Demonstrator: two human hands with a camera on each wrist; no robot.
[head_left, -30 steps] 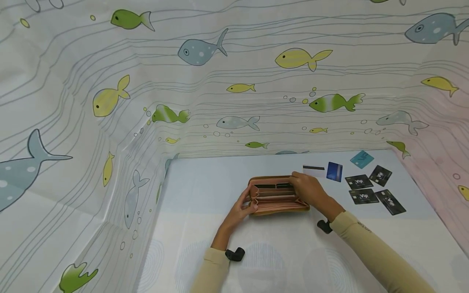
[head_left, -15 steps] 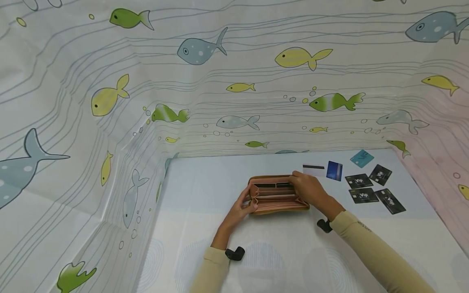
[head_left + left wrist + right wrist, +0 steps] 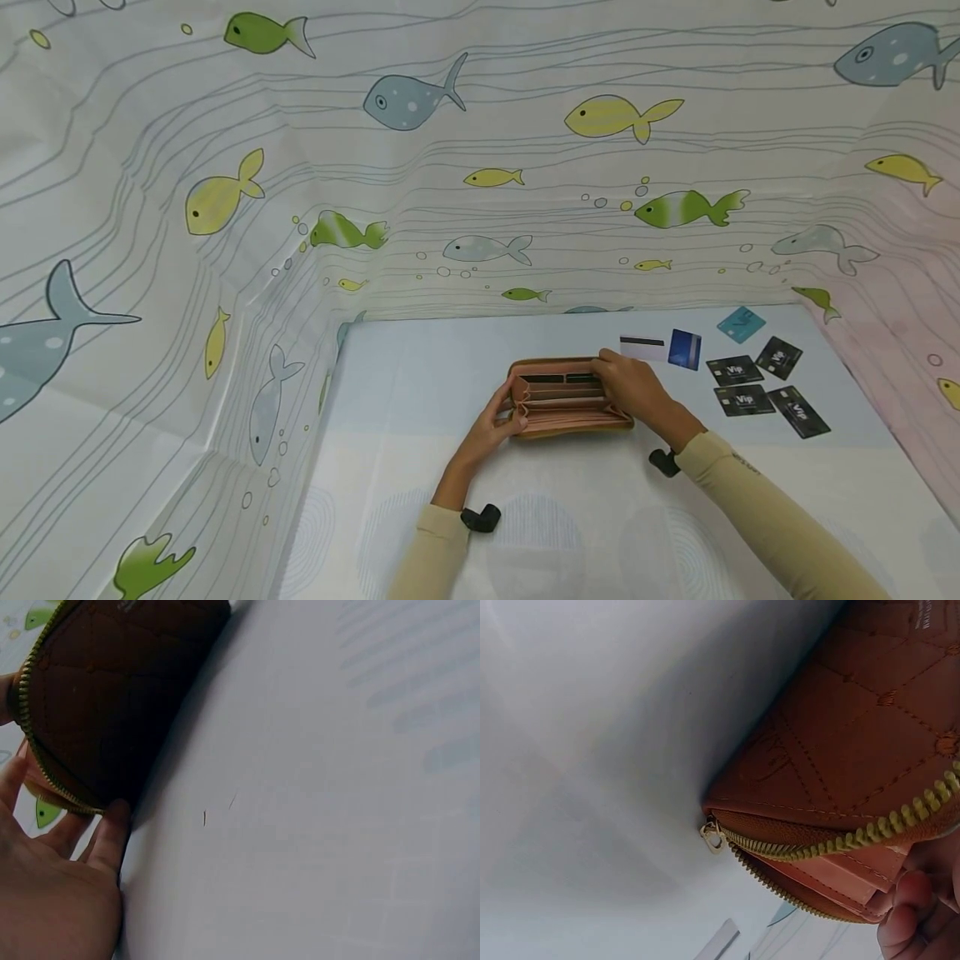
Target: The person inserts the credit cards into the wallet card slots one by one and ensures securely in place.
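Note:
A brown zip-around wallet stands unzipped on the table, its pinkish inner compartments facing up. Dark cards show in the slots along its far inner side. My left hand grips the wallet's left end, thumb at the near edge and fingers farther back. In the left wrist view this hand meets the toothed zip edge. My right hand holds the far right corner with curled fingers; whether a card is between them is hidden. In the right wrist view, the quilted wallet side and a gold zip pull are visible.
Right of the wallet lie a white card with a dark stripe, a blue card, a teal card and several black Vip cards. Fish-printed sheeting rises behind and at both sides of the white table.
Both hands and the wallet hold nearly still. The head view has shifted very slightly; the loose cards lie as before.

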